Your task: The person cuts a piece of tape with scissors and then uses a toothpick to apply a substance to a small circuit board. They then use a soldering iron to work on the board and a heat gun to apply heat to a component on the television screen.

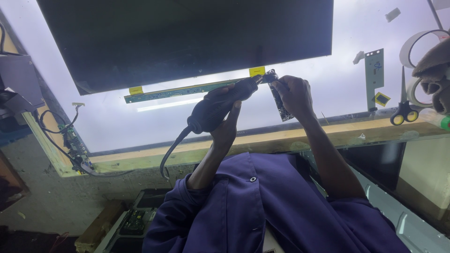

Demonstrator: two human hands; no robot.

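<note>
Left hand (225, 122) wrapped around a dark corded rotary tool (220, 107), fingers (233, 112) curled shut about its bulbous body, cable (169, 152) trailing down and off the near edge. Tool's narrow tip aimed at a small dark circuit strip (280, 104) (just below the lower edge of the big dark display panel (187, 37)). Right hand (293, 96) closed on that strip near its top end, fingers pinched, strip hanging down and slightly tilted over the glowing white surface (328, 84). Along the panel's lower edge: a long green driver board (178, 91), with two yellow tabs (136, 90) above it. Off to the right on the surface: an upright narrow green board (374, 75), yellow-handled scissors (404, 110), a roll of tape (417, 49). At the left edge: a small green circuit board (75, 147) with black wires. Wooden frame (262, 140) bordering the near side; blue sleeves below.
</note>
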